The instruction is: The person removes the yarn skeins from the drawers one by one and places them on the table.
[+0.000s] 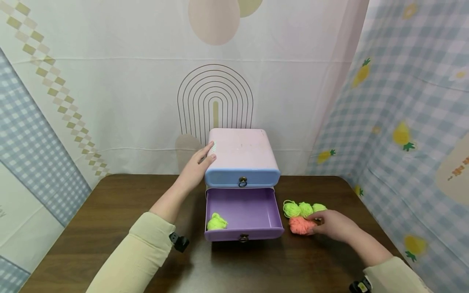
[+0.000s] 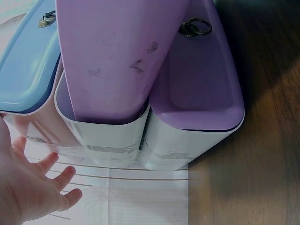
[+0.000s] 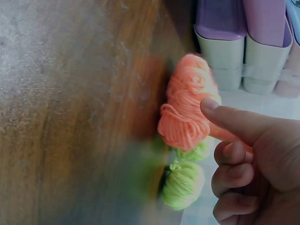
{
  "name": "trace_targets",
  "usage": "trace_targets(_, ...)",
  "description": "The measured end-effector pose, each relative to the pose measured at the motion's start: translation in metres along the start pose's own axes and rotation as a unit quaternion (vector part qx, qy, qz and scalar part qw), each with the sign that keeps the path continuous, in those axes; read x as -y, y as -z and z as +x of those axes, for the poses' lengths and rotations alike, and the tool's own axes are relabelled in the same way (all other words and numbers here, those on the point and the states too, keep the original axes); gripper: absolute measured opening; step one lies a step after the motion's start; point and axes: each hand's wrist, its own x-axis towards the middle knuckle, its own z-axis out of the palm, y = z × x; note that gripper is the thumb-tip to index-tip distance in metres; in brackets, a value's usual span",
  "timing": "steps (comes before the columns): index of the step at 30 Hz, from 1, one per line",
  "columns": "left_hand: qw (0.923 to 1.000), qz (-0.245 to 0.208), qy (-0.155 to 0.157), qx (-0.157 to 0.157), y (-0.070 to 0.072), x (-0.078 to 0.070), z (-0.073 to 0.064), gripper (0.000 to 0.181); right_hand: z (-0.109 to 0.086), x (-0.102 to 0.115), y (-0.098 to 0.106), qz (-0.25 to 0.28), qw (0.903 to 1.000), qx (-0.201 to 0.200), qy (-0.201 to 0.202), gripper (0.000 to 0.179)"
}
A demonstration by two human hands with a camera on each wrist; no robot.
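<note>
My left hand point(image 1: 196, 169) rests with extended fingers against the left side of a small chest of drawers point(image 1: 242, 148) with a pink top. Its blue top drawer point(image 1: 223, 178) is closed, and the purple middle drawer point(image 1: 243, 207) is pulled out. A yellow-green ball of yarn point(image 1: 217, 222) lies in that drawer's front left corner. On the table to the right, my right hand point(image 1: 335, 225) pinches the orange ball of yarn point(image 3: 190, 105) between thumb and index finger, its other fingers curled. Several yellow-green balls of yarn point(image 1: 305, 209) lie right behind the orange one.
A closed purple bottom drawer point(image 2: 201, 89) sits under the pulled-out one. The brown wooden table point(image 1: 146, 260) meets a white patterned cloth point(image 1: 128, 101) at the back and a checked cloth point(image 1: 388, 171) on the right.
</note>
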Motion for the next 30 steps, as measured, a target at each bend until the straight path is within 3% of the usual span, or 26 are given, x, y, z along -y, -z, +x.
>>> trace_targets(6,1.0,-0.004,-0.005,0.0,0.0,0.001,0.001,0.059,-0.005,0.003,0.007,0.07,0.9973,0.017,-0.013,0.035)
trace_targets(13,0.9999,-0.008,-0.006,-0.001,-0.001,0.001,0.001,0.059,-0.011,0.011,0.022,0.123,0.9919,0.029,0.016,0.039)
trace_targets(30,1.0,0.0,-0.004,-0.003,-0.001,0.003,0.001,0.059,-0.018,0.043,0.044,0.159,0.9837,0.05,0.068,0.042)
